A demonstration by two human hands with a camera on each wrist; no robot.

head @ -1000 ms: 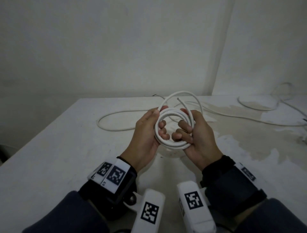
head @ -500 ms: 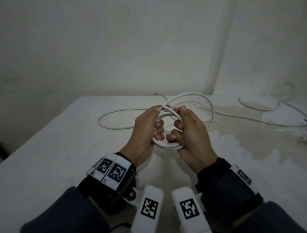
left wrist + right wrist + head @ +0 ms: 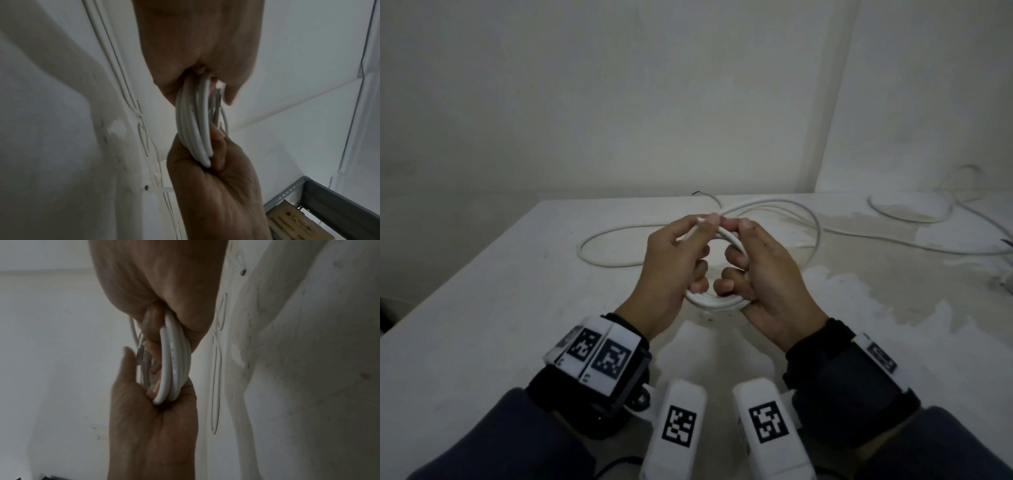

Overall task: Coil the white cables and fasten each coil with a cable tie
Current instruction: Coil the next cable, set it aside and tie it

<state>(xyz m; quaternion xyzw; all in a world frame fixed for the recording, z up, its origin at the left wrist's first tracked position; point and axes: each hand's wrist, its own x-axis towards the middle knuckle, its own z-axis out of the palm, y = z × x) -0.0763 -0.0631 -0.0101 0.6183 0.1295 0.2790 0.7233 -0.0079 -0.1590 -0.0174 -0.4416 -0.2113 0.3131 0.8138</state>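
Both hands hold a coil of white cable (image 3: 717,303) just above the white table (image 3: 500,308). My left hand (image 3: 688,250) grips its left side, thumb on top. My right hand (image 3: 753,260) grips its right side, fingers curled through the middle. A wide loose loop (image 3: 816,236) of the same cable swings out to the right. In the left wrist view the coil (image 3: 194,129) runs between the two palms, and a thin white strip (image 3: 159,190), perhaps a cable tie, lies on the table. In the right wrist view the coil (image 3: 174,361) shows a grey cable end (image 3: 139,356) beside it.
Another white cable (image 3: 599,253) curves across the table beyond my left hand. More cable (image 3: 893,214) loops at the far right by the wall. The table's left edge (image 3: 458,274) drops off. A grey metal shelf (image 3: 308,203) stands off to the side.
Both thumbs have moved up and now meet at the top of the coil. The loose loop, which stood above the coil, has widened and dropped out to the right.
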